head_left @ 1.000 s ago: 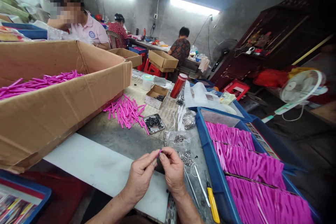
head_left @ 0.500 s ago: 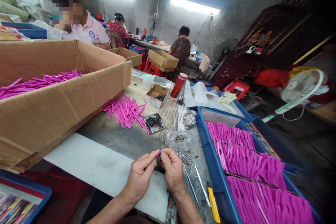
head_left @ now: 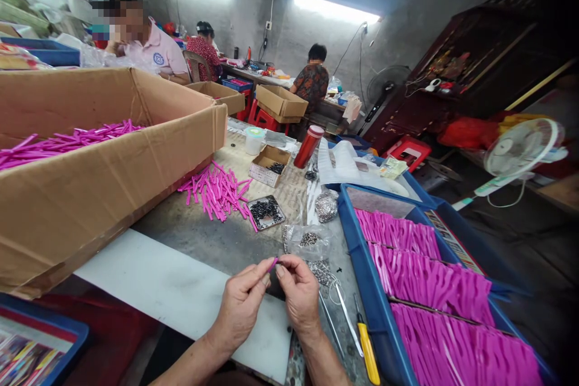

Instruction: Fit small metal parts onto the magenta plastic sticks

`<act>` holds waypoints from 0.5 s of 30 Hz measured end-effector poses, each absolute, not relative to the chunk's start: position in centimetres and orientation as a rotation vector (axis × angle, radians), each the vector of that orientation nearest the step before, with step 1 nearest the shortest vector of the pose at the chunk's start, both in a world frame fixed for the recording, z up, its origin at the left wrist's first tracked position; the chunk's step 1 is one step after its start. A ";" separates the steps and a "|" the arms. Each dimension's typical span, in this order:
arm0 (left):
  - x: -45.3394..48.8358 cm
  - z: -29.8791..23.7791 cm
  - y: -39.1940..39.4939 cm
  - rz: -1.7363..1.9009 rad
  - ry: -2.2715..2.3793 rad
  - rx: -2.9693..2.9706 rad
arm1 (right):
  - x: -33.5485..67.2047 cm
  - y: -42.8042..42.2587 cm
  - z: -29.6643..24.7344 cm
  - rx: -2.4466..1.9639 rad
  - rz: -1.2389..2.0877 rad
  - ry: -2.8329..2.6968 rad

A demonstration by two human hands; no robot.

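Observation:
Between the thumb and fingers of my left hand (head_left: pixel 239 304) is a thin magenta strip (head_left: pixel 272 264), its end poking out toward the right. My right hand (head_left: pixel 301 298) meets that end with thumb and fingertips pinched together; a dark speck shows there, too small to name. Both hands are above the right part of a white board (head_left: pixel 181 289). Beyond them lie a pile of magenta strips (head_left: pixel 217 193) and a small tray of black parts (head_left: pixel 266 212). Tweezers (head_left: pixel 332 322), a white-handled tool (head_left: pixel 348 319) and a yellow-handled screwdriver (head_left: pixel 367 353) rest beside my right forearm.
A large cardboard box (head_left: pixel 104 175) of magenta strips stands at left. At right, a blue crate (head_left: pixel 362 277) holds rows of magenta pieces. Metal parts lie in a plastic bag (head_left: pixel 312 244). A red flask (head_left: pixel 308 148) stands farther back. Several co-workers sit beyond the table.
My right hand has shifted slightly, its fingertips drawing a little apart from the left hand's fingers. The left hand keeps its grip on the strip.

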State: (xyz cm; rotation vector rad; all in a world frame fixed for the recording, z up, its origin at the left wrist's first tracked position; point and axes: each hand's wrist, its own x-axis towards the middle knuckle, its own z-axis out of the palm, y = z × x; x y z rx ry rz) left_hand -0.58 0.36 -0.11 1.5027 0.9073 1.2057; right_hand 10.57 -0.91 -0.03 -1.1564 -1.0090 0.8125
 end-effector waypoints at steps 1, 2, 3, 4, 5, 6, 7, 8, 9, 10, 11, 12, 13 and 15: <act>-0.6 -0.1 0.4 1.204 0.909 1.503 | 10.6 -0.9 0.0 -1.158 0.806 -1.009; -0.6 -0.1 0.4 1.201 0.911 1.507 | 10.6 -0.9 0.0 -1.156 0.807 -1.007; -0.6 -0.1 0.4 1.199 0.914 1.514 | 10.5 -0.9 0.0 -1.152 0.816 -1.006; -0.6 -0.1 0.4 1.198 0.917 1.522 | 10.5 -0.9 0.1 -1.145 0.830 -1.004; -0.6 -0.1 0.4 1.195 0.918 1.531 | 10.4 -0.9 0.1 -1.138 0.847 -1.001; -0.7 -0.1 0.4 1.194 0.916 1.538 | 10.4 -0.9 0.2 -1.131 0.863 -0.998; -0.7 -0.1 0.4 1.194 0.915 1.543 | 10.3 -0.9 0.2 -1.126 0.875 -0.993; -0.7 -0.1 0.4 1.196 0.912 1.546 | 10.3 -0.9 0.2 -1.123 0.883 -0.986; -0.7 -0.1 0.4 1.197 0.909 1.548 | 10.3 -0.8 0.2 -1.123 0.889 -0.978; -0.7 -0.1 0.4 1.199 0.907 1.548 | 10.3 -0.8 0.2 -1.126 0.891 -0.970; -0.7 -0.1 0.4 1.201 0.906 1.547 | 10.3 -0.8 0.2 -1.131 0.894 -0.965; -0.7 0.0 0.4 1.200 0.906 1.544 | 10.3 -0.8 0.2 -1.137 0.895 -0.962; -0.7 0.0 0.4 1.199 0.908 1.540 | 10.3 -0.8 0.2 -1.143 0.896 -0.962; -0.6 0.0 0.4 1.199 0.913 1.533 | 10.3 -0.8 0.2 -1.146 0.900 -0.964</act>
